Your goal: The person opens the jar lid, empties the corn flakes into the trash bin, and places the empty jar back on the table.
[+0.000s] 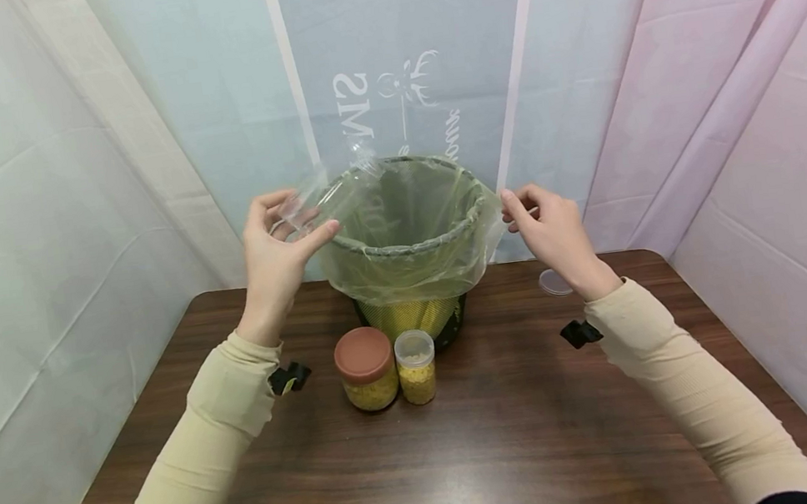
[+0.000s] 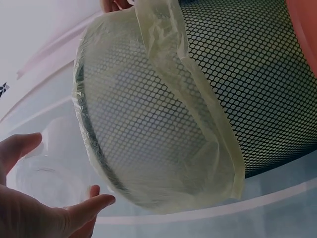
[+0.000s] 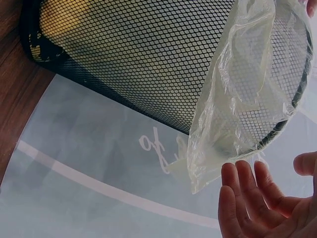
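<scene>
A mesh waste bin [image 1: 450, 322] stands at the back of the table, its rim covered by a translucent yellowish bin liner [image 1: 406, 273] folded over the outside. At the bin's left my left hand [image 1: 277, 238] grips a clear plastic jar [image 1: 340, 197] between thumb and fingers. The jar lies tilted, its far end reaching over the bin's opening. On the other side my right hand [image 1: 547, 222] is at the liner's flared edge. In the right wrist view its fingertips [image 3: 242, 166] meet the liner, while the thumb stands apart from them.
In front of the bin are a wide jar [image 1: 366, 374] with a reddish-brown lid and a narrower clear-topped jar [image 1: 417, 372], both with yellow contents. A round clear lid [image 1: 555, 282] lies by the right forearm. Fabric curtains [image 1: 416, 49] enclose the wooden table [image 1: 445, 465].
</scene>
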Available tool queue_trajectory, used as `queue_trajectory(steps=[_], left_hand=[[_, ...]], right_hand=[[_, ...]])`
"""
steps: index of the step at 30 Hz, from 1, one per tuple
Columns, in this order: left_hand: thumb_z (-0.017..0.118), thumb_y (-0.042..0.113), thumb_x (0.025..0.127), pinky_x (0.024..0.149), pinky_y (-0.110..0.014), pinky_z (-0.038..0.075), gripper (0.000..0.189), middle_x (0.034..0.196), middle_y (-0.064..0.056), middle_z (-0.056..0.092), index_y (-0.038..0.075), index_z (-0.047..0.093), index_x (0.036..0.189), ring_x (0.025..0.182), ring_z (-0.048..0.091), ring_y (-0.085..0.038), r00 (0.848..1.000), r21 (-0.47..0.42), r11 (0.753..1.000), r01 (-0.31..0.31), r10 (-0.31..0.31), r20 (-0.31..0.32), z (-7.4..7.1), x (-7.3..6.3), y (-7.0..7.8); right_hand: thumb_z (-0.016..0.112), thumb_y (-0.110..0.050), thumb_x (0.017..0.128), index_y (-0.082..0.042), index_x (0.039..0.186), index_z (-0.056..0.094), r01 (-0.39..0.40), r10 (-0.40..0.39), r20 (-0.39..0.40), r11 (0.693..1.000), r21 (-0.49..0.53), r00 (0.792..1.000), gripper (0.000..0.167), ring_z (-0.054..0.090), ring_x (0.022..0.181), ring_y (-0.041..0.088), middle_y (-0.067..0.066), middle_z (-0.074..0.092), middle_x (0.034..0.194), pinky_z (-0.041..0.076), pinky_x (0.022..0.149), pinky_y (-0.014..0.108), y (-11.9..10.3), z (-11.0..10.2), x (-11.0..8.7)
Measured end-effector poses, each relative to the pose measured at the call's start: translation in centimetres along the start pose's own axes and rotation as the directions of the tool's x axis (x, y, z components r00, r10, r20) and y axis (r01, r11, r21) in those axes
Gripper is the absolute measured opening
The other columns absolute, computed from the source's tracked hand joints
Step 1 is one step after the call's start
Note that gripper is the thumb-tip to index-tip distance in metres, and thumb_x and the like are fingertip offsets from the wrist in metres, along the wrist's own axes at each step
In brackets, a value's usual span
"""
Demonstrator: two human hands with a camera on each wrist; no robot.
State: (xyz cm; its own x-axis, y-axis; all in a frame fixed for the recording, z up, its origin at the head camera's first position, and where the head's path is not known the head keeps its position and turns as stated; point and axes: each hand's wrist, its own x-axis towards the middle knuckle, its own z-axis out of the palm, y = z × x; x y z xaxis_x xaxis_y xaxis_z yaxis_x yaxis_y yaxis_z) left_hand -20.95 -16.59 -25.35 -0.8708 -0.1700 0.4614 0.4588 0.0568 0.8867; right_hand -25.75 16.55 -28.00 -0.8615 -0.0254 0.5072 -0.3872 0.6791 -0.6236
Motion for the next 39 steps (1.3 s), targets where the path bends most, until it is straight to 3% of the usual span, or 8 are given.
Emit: queue_trajectory(steps=[4, 7, 14, 19, 25, 30, 39], left_hand=[[0.08, 0.006, 0.073, 0.087, -0.031, 0.053, 0.062, 0.127, -0.019, 0.053, 0.005, 0.04, 0.122, 0.114, 0.059, -0.031, 1.0, -0.118, 0.993, -0.012, 0.01, -0.022, -0.1, -0.2, 0.0], [0.08, 0.006, 0.073, 0.088, -0.029, 0.053, 0.06, 0.125, -0.022, 0.057, 0.006, 0.041, 0.118, 0.115, 0.059, -0.03, 0.998, -0.158, 0.987, -0.034, 0.027, -0.05, -0.2, -0.2, -0.1], [0.081, 0.009, 0.073, 0.076, -0.024, 0.052, 0.055, 0.117, -0.014, 0.065, 0.01, 0.046, 0.115, 0.098, 0.061, -0.027, 0.992, -0.152, 0.985, -0.084, 0.068, -0.11, -0.4, -0.5, -0.6], [0.08, 0.004, 0.073, 0.09, -0.029, 0.047, 0.06, 0.123, -0.015, 0.061, 0.007, 0.044, 0.122, 0.11, 0.056, -0.03, 0.992, -0.148, 0.984, -0.099, 0.085, -0.097, -0.4, -0.5, -0.7], [0.078, 0.001, 0.074, 0.107, -0.035, 0.037, 0.069, 0.133, -0.017, 0.052, 0.005, 0.041, 0.133, 0.12, 0.05, -0.028, 0.995, -0.118, 0.99, -0.071, 0.062, -0.077, -0.6, -0.5, -0.9], [0.079, 0.002, 0.074, 0.107, -0.035, 0.038, 0.075, 0.133, -0.015, 0.052, 0.006, 0.041, 0.138, 0.121, 0.05, -0.026, 0.996, -0.093, 0.995, -0.043, 0.036, -0.078, -0.7, -0.6, -0.9], [0.077, 0.0, 0.074, 0.101, -0.039, 0.042, 0.065, 0.124, -0.007, 0.056, 0.012, 0.048, 0.131, 0.115, 0.054, -0.022, 0.995, -0.063, 0.998, -0.029, 0.023, -0.102, -0.8, -0.9, -1.2]], right_hand=[[0.044, -0.048, 0.097, -0.009, 0.094, 0.066, 0.003, -0.003, 0.007, 1.0, -0.017, 1.0, 0.045, 0.068, 0.072, 0.016, 0.009, 0.07, 0.089, 0.051, 0.067, 0.034, 0.2, -0.1, -0.2], [0.042, -0.05, 0.097, -0.008, 0.095, 0.065, 0.0, 0.0, 0.013, 1.0, -0.023, 1.0, 0.047, 0.069, 0.076, 0.024, 0.011, 0.07, 0.09, 0.05, 0.069, 0.038, 0.3, -0.2, -0.4], [0.042, -0.052, 0.096, -0.009, 0.096, 0.065, -0.02, 0.022, 0.035, 0.999, -0.041, 0.999, 0.048, 0.069, 0.078, 0.026, 0.011, 0.069, 0.09, 0.05, 0.069, 0.04, 0.6, -0.4, -0.7], [0.042, -0.051, 0.097, -0.01, 0.096, 0.065, -0.019, 0.02, 0.022, 0.999, -0.051, 1.0, 0.047, 0.068, 0.076, 0.024, 0.009, 0.07, 0.089, 0.049, 0.065, 0.037, 0.8, -0.5, -0.8], [0.043, -0.048, 0.097, -0.012, 0.093, 0.065, -0.007, 0.007, 0.007, 0.998, -0.064, 1.0, 0.043, 0.068, 0.075, 0.025, 0.008, 0.07, 0.086, 0.048, 0.065, 0.035, 1.0, -0.6, -0.9], [0.041, -0.053, 0.096, -0.011, 0.094, 0.065, -0.009, 0.01, 0.012, 0.997, -0.072, 1.0, 0.048, 0.068, 0.076, 0.023, 0.008, 0.07, 0.089, 0.048, 0.066, 0.037, 1.3, -0.7, -1.1], [0.04, -0.052, 0.097, -0.01, 0.096, 0.065, -0.002, 0.004, 0.022, 0.996, -0.087, 1.0, 0.05, 0.068, 0.079, 0.024, 0.009, 0.07, 0.092, 0.049, 0.069, 0.04, 1.8, -0.9, -1.8]])
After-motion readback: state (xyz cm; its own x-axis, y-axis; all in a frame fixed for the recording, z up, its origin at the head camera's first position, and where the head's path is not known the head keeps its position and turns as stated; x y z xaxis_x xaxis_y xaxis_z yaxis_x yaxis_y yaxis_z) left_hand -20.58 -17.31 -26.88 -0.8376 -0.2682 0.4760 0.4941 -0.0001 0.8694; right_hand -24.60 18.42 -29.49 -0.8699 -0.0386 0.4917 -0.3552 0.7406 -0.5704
